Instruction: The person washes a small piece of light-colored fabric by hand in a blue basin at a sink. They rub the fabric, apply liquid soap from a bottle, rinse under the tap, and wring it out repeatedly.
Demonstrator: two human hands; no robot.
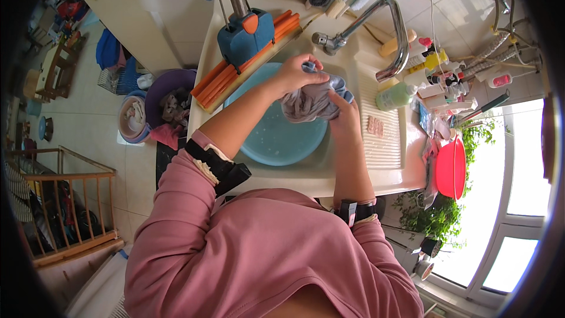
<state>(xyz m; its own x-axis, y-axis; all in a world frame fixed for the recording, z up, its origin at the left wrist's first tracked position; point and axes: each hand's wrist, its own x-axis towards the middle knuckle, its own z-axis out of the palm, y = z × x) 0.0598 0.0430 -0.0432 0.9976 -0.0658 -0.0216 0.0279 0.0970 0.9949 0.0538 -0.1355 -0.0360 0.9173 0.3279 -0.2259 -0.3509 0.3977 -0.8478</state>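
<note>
Both my hands grip a bunched grey cloth (pixel 306 103) with bluish parts at its edges; what sort of garment it is I cannot make out. My left hand (pixel 299 73) holds its upper left side, fingers curled round a bluish fold. At its right side, my right hand (pixel 346 111) is closed with the thumb on top. The cloth hangs over a light-blue basin (pixel 276 141) standing in the sink (pixel 321 179). Water with a few suds appears to lie in the basin. My hands partly hide the basin's far right side.
A blue and orange mop head (pixel 247 38) lies across the sink's left side. Beyond the basin rises a chrome faucet (pixel 403 41). On the right are a ribbed washboard (pixel 385 153), a pale-green bottle (pixel 395 96) and a red basin (pixel 450 168). A purple tub (pixel 154 97) of clothes stands left.
</note>
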